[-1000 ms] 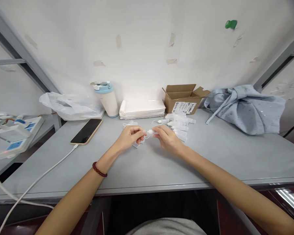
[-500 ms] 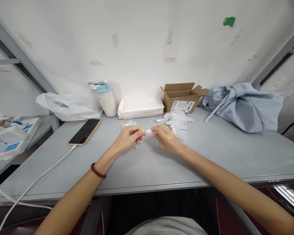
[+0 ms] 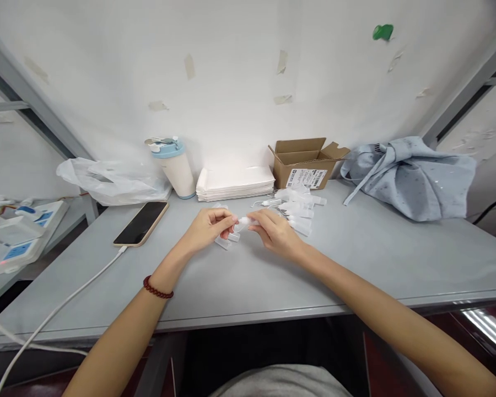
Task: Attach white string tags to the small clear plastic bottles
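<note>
Between the fingers of my right hand is a small translucent plastic squeeze bottle, its white nozzle end pointing left. My left hand pinches a clear cap at the nozzle's tip. A thin curved strap hangs below the nozzle. Whether the cap sits on the tip or just beside it, I cannot tell. Several similar bottles lie in a loose pile behind my right hand. Some more lie under and behind my left hand, partly hidden by it.
At the back stand a tumbler, a stack of white sheets or envelopes and an open cardboard box. A plastic bag and a phone on a cable are at left. A grey-blue cloth bag lies at right.
Both hands have shifted slightly left in view, with the bottle between them. My left fingers are slightly higher, and more of the bottles beneath that hand shows.
</note>
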Tool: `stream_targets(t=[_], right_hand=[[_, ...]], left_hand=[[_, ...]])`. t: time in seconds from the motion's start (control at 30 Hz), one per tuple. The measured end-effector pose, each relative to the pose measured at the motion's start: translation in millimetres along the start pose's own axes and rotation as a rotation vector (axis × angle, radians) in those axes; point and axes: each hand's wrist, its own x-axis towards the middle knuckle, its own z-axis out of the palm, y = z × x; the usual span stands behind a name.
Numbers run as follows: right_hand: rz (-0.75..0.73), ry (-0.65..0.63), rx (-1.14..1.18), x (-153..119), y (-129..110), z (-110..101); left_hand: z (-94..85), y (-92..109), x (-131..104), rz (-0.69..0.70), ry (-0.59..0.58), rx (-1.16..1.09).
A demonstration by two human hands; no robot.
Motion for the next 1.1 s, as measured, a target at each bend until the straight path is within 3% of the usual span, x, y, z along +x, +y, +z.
stream_targets(t=[0.1,0.2,0.43,0.63,0.87,1.1], right_hand=[[-0.014,-0.013,-0.004,0.5,1.2,1.0],[0.063,-0.057,-0.048,1.2,7.0,-1.8],[0.215,-0.078,-0.225,-2.9,40.0,-11.0],[0.293,-0.150,-0.499,-5.0,61.8,-19.8],[0.363,-0.267,-0.706,-5.6,69.7,-28.9],[0.420,-0.365,-0.741,-9.4,74.2,-26.3]], left_hand=[[-5.5,-0.3,0.1,-0.017,-0.003,0.024],[-20.6,-2.0,0.3,-0.025,0.058,0.036],[-50.7,-8.1,1.2,-0.125,0.084,0.029],[-56.4,-13.1,1.6,-0.224,-0.016,0.153],[-59.8,-23.9,3.5,-0.260,-0.146,0.271],[-58.2,-17.8,3.8,-0.295,0.023,0.280]])
